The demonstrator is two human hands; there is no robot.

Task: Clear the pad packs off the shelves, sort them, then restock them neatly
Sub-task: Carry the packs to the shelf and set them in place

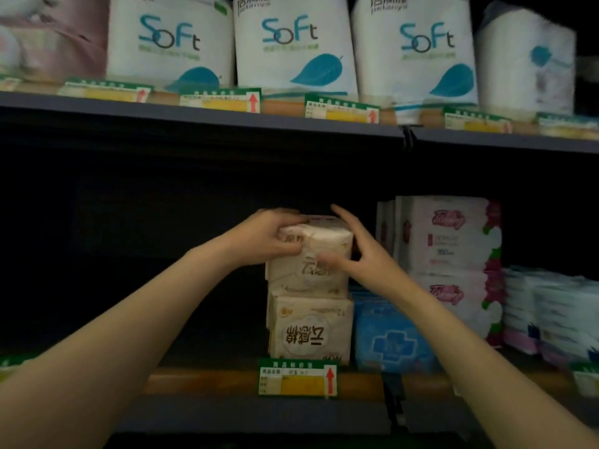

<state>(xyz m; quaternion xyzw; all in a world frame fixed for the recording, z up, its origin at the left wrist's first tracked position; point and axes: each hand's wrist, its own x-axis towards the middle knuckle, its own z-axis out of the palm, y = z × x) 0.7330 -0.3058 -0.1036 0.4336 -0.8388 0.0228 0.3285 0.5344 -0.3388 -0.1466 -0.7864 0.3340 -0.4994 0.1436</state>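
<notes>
On the lower shelf [201, 384], the left hand [265, 236] curls its fingers around the top left corner of the upper cream pad pack [311, 254], which sits on a second cream pack [309, 332] above a green price tag [298, 377]. The right hand [363, 251] lies against that upper pack's right side, fingers spread and nearly straight. Further right stand a blue pack [389, 338], 2 stacked pink-and-white packs [450, 254] and more white packs [547, 312].

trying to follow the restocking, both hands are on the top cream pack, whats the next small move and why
Probably square the top cream pack on the lower one: left hand grips its corner, right hand rests against its side, and it sits a little askew.
</notes>
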